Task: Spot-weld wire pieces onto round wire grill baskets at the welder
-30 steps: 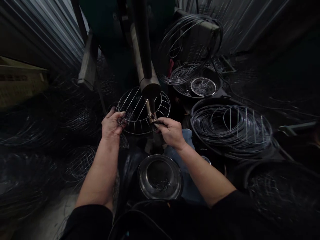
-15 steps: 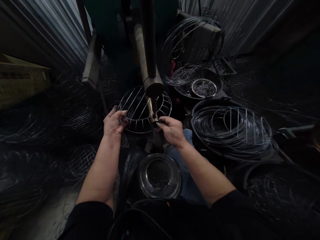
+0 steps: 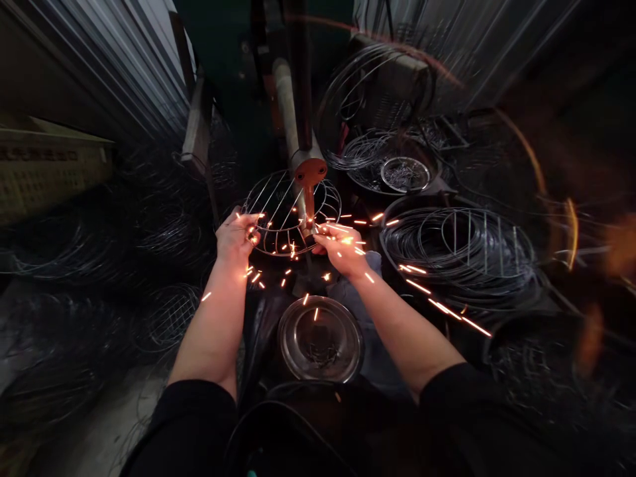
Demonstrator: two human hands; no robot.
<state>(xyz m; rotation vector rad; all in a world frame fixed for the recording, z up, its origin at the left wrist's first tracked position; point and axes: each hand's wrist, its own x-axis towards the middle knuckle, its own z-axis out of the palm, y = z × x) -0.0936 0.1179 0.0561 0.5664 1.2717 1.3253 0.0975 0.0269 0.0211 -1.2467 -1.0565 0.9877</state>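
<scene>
A round wire rack (image 3: 272, 193) with parallel bars and two rings rests around the electrodes of a spot welder. My left hand (image 3: 234, 236) is closed on the rack's near left rim, thumb on top. My right hand (image 3: 342, 250) is pinched together at the near rim, right beside the electrode tip; whatever its fingertips hold is too small to make out. The upper electrode holder (image 3: 311, 171) glows red from the light and meets the rack just left of my right fingers. Bright sparks spray from that contact over both hands.
Below my hands stands a metal basin (image 3: 289, 348) with small dark pieces in it. At right, a large tub holds coiled wire rings (image 3: 422, 245); behind it lies a small steel bowl (image 3: 405, 173). Wire racks (image 3: 173, 318) are heaped at left. Sparks fly far right.
Sparks and an orange glow have burst out at the electrode. The upper electrode appears lower, against the rack. Both hands keep their holds; the view has shifted slightly.
</scene>
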